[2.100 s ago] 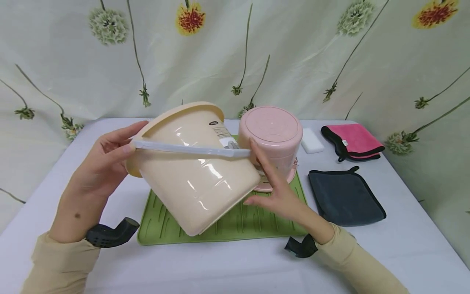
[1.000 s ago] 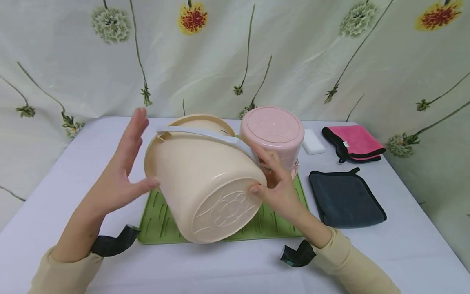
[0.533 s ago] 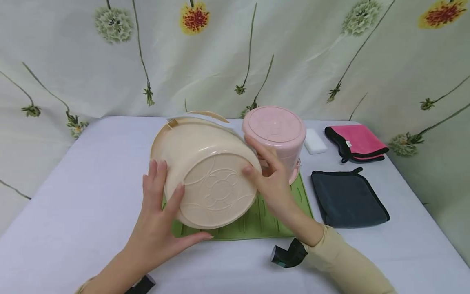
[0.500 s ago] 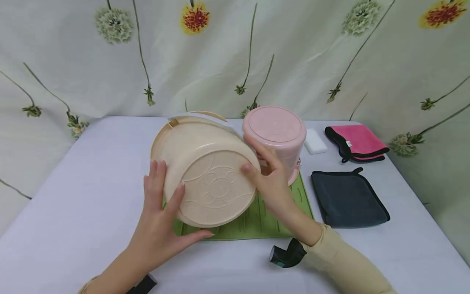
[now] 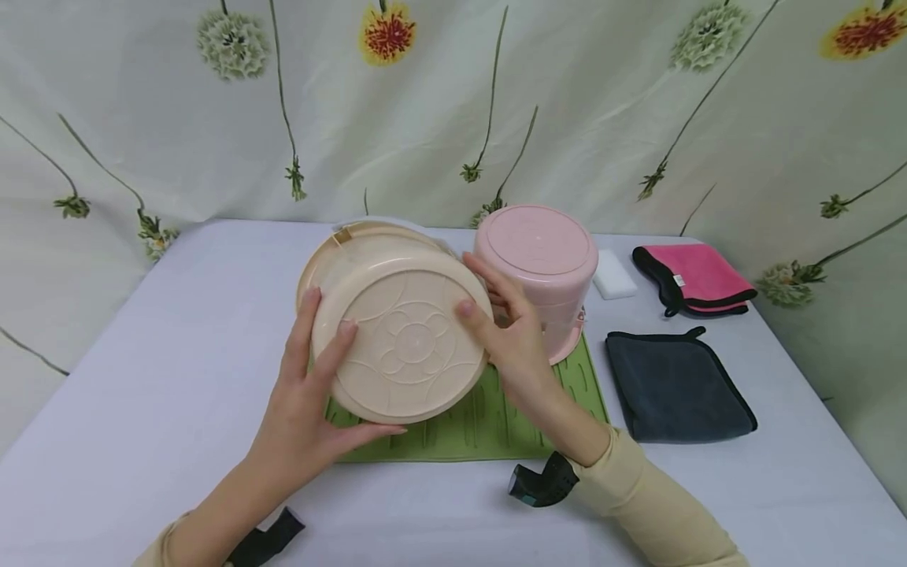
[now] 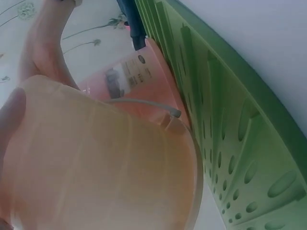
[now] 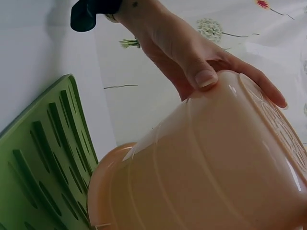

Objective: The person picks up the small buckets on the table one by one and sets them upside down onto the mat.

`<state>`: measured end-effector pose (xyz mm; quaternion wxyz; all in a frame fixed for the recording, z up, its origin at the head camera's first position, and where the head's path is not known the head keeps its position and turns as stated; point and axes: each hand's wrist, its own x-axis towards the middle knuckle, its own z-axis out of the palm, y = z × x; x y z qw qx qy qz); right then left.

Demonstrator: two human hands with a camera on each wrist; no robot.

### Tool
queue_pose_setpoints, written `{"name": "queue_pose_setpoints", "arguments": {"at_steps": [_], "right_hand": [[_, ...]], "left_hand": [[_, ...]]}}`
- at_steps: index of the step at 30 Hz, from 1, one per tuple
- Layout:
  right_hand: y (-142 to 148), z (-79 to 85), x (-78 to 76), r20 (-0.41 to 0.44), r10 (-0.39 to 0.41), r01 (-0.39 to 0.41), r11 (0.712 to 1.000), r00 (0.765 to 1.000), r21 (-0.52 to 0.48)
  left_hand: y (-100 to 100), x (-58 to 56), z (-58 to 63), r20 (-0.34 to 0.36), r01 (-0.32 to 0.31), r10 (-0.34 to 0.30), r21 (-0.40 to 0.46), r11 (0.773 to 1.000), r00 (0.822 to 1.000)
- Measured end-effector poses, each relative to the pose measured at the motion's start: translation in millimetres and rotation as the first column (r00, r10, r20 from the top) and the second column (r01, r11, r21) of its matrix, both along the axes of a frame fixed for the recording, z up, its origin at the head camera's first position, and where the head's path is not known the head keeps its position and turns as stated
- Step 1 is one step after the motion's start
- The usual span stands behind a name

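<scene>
Both hands hold a cream plastic bucket [image 5: 414,342], tipped so its flower-patterned base faces the head camera. My left hand [image 5: 298,409] grips the base edge at the left, thumb below and fingers spread up the side. My right hand [image 5: 520,346] grips the base edge at the right, thumb on the base. The rim points down and away, close over the ribbed green mat [image 7: 53,158]. The pale handle [image 6: 144,101] lies along the far side. An upside-down pink bucket [image 5: 538,244] stands on the mat, just right of the cream one.
A white block [image 5: 613,274] lies right of the pink bucket. Farther right are a folded pink cloth [image 5: 697,272] with black trim and a dark grey cloth [image 5: 680,386]. A flowered curtain [image 5: 439,102] hangs behind the white-covered table [image 5: 177,354].
My left hand let go of the rim and handle, came down and took the base edge. The cream bucket swung from lying sideways to base toward the head camera, rim down.
</scene>
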<state>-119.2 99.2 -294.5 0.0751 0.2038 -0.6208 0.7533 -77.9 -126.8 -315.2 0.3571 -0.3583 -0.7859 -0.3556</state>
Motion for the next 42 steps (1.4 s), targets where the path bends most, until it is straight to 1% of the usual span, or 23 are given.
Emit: {"name": "queue_pose_setpoints", "arguments": {"at_steps": [2,3,4,6,8,9,10,12,13,14,17,19,21,24,27,28,30,33,35,37,38,42], "right_hand": [[0.0,0.2,1.0,-0.045,0.038,-0.037,0.999,0.998,0.028],[-0.3,0.3,1.5,-0.084,0.057,-0.053,0.997,0.995,0.052],[-0.6,0.4,2.1,-0.131,0.077,-0.067,0.994,0.988,0.082],[-1.2,0.7,3.5,-0.227,0.126,-0.094,0.985,0.966,0.147],[-1.9,0.9,4.0,-0.318,0.158,-0.091,0.972,0.935,0.217],[-2.4,1.0,4.1,-0.356,0.169,-0.081,0.966,0.919,0.247],[-2.6,1.1,4.3,-0.378,0.183,-0.080,0.959,0.907,0.273],[-3.2,0.9,4.1,-0.402,0.200,-0.077,0.950,0.894,0.304],[-3.8,0.9,4.0,-0.405,0.205,-0.076,0.947,0.891,0.312],[-4.4,1.0,3.8,-0.400,0.208,-0.080,0.946,0.892,0.313],[-8.1,2.0,2.8,-0.377,0.191,-0.075,0.951,0.907,0.301],[-11.6,3.5,0.5,-0.362,0.168,-0.060,0.955,0.917,0.291],[-15.7,5.6,-3.7,-0.357,0.138,-0.031,0.957,0.924,0.289],[-21.3,9.2,-13.8,-0.351,0.077,0.042,0.947,0.933,0.320],[-26.7,12.7,-27.9,-0.340,0.018,0.117,0.921,0.940,0.371],[-28.4,13.7,-33.6,-0.326,0.001,0.132,0.913,0.945,0.387],[-32.1,14.9,-44.7,-0.287,-0.016,0.135,0.907,0.958,0.400],[-38.8,16.0,-58.1,-0.187,-0.019,0.091,0.918,0.982,0.386],[-43.2,15.8,-65.7,-0.141,-0.022,0.075,0.921,0.990,0.382],[-46.6,15.3,-72.1,-0.114,-0.034,0.077,0.915,0.993,0.396],[-47.8,14.7,-75.1,-0.110,-0.043,0.085,0.906,0.993,0.414],[-49.5,10.2,-86.1,-0.091,-0.048,0.084,0.883,0.995,0.461]], "left_hand": [[-2.3,-0.3,2.3,0.032,0.001,-0.002,0.018,1.000,1.000],[-3.8,-0.4,3.9,0.057,0.002,-0.004,0.032,0.999,0.998],[-5.5,-0.5,5.8,0.084,0.002,-0.006,0.047,0.999,0.996],[-9.4,-0.7,9.9,0.147,0.015,-0.028,0.086,0.996,0.989],[-13.5,-0.8,14.1,0.209,0.034,-0.060,0.124,0.992,0.976],[-15.4,-0.5,16.5,0.242,0.046,-0.080,0.143,0.989,0.967],[-17.5,-0.4,18.7,0.267,0.058,-0.099,0.157,0.986,0.959],[-20.9,-0.1,22.9,0.320,0.070,-0.123,0.172,0.983,0.939],[-22.4,-0.3,25.2,0.340,0.072,-0.126,0.169,0.983,0.932],[-23.7,-0.5,27.5,0.358,0.071,-0.127,0.166,0.984,0.925],[-27.7,-3.7,35.5,0.406,0.055,-0.104,0.131,0.990,0.908],[-30.9,-8.4,41.8,0.438,0.051,-0.096,0.114,0.992,0.894],[-35.4,-16.6,47.6,0.469,0.061,-0.104,0.106,0.992,0.877],[-43.0,-34.4,55.1,0.506,0.094,-0.134,0.104,0.990,0.852],[-50.4,-57.2,60.3,0.543,0.126,-0.162,0.104,0.987,0.824],[-52.6,-65.2,61.6,0.561,0.134,-0.171,0.106,0.985,0.810],[-56.7,-81.0,63.3,0.603,0.146,-0.189,0.120,0.982,0.775],[-63.5,-100.6,63.8,0.658,0.158,-0.216,0.147,0.976,0.721],[-67.5,-111.0,62.2,0.684,0.162,-0.233,0.168,0.972,0.691],[-71.0,-119.1,58.2,0.701,0.159,-0.235,0.174,0.972,0.674],[-72.3,-122.1,55.4,0.708,0.153,-0.234,0.177,0.972,0.666],[-73.8,-129.3,42.2,0.733,0.114,-0.210,0.179,0.977,0.647]]}}
